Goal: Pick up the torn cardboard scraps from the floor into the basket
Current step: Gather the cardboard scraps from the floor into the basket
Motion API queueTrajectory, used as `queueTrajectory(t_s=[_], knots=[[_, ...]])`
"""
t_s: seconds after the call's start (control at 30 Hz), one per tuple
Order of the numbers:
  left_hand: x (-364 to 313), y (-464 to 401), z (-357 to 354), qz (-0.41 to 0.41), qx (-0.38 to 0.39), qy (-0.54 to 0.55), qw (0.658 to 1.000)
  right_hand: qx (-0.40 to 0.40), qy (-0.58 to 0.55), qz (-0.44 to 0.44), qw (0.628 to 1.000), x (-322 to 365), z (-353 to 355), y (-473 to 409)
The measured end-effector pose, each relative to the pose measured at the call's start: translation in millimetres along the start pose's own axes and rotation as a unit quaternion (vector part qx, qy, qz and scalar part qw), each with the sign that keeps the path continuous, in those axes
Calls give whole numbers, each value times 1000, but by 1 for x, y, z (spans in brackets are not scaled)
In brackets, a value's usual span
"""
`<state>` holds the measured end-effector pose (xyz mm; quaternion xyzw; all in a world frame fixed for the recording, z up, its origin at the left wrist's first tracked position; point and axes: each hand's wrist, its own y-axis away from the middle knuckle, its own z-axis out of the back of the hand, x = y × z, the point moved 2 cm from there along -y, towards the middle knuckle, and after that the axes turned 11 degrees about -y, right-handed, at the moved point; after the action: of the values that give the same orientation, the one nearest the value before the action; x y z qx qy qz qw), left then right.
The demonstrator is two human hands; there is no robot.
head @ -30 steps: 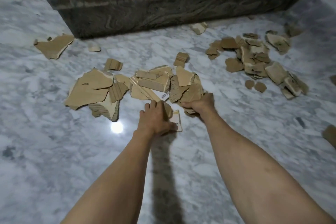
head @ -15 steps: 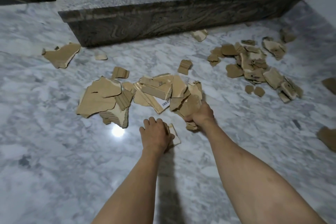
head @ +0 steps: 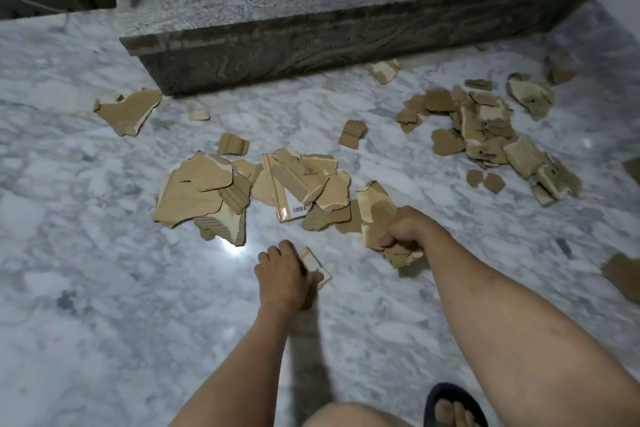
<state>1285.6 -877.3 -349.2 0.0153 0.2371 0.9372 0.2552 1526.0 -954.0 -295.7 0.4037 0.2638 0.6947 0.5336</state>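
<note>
Torn brown cardboard scraps lie on the white marble floor [head: 104, 288]. A central pile [head: 242, 191] sits just beyond my hands, and a second pile [head: 491, 135] spreads at the right. My right hand [head: 407, 229] grips a bunch of scraps [head: 375, 215], lifted off the floor beside the central pile. My left hand [head: 284, 274] holds a small pale-edged scrap [head: 317, 265] low over the floor. No basket is in view.
A dark stone step [head: 346, 31] runs across the back, with one scrap [head: 382, 69] at its foot. Loose pieces lie at the left [head: 128, 111] and far right edge [head: 623, 274]. My knee and sandalled foot [head: 453, 406] show at the bottom.
Both hands have drawn back toward me from the central pile. The right hand has lifted its bunch of scraps clear of the pile. The view has pulled back, showing my knee and foot.
</note>
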Motion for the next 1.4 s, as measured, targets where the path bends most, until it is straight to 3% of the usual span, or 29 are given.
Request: queueTrajectory(t_s=[0.1, 0.2, 0.37, 0.5, 0.63, 0.73, 0.87, 1.03, 1.2, 1.4], knots=[[4, -8, 5, 45, 76, 40, 995, 13, 65, 11, 998, 8, 29, -7], [15, -18, 23, 53, 147, 136, 978, 74, 163, 41, 983, 21, 51, -7], [71, -31, 90, 157, 91, 273, 945, 103, 116, 113, 981, 63, 89, -3], [115, -62, 127, 169, 47, 236, 956, 123, 107, 127, 978, 111, 85, -7], [146, -108, 127, 254, 19, 123, 959, 143, 126, 154, 970, 147, 27, -27], [146, -140, 125, 270, -10, 92, 958, 135, 81, 157, 975, 157, -10, -42], [147, -168, 115, 232, 10, 73, 970, 93, 99, 125, 983, 159, -38, -60], [132, -169, 110, 231, 3, 81, 970, -30, 203, 145, 968, 165, -51, -52], [116, -165, 118, 223, -14, 251, 942, -77, 224, 174, 956, 173, -53, -42], [121, -179, 116, 230, 92, 438, 864, -62, 69, 177, 980, 173, -55, -46]])
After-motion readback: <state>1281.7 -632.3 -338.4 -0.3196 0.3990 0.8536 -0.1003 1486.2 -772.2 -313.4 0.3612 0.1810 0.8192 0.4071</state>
